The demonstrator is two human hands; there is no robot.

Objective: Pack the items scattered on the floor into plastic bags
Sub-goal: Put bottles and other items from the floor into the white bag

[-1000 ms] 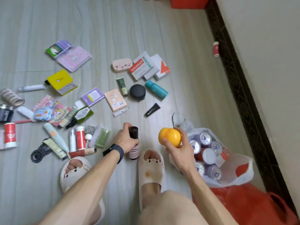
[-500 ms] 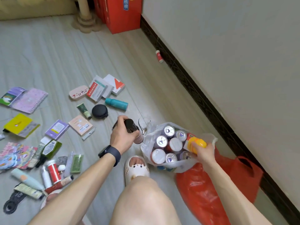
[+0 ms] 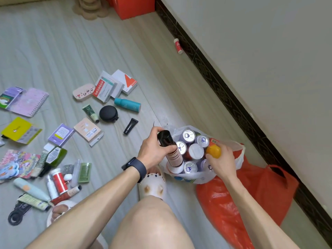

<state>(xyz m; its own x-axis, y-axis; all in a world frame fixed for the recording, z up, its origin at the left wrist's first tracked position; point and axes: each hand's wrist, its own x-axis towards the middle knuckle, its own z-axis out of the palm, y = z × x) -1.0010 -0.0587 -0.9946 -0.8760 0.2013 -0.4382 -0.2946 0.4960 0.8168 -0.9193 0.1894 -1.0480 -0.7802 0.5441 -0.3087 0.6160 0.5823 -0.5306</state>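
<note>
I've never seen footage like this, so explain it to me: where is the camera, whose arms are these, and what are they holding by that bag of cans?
No machine here: a person wears one camera on the head, looking down at their own arms. The left hand grips a dark brown bottle with a black cap at the mouth of a white plastic bag full of silver-topped cans. The right hand holds a round yellow-orange plastic object at the bag's right side. A red plastic bag lies beside it. Scattered on the grey floor: small boxes, tubes, a teal bottle, a pink spiral notebook.
</note>
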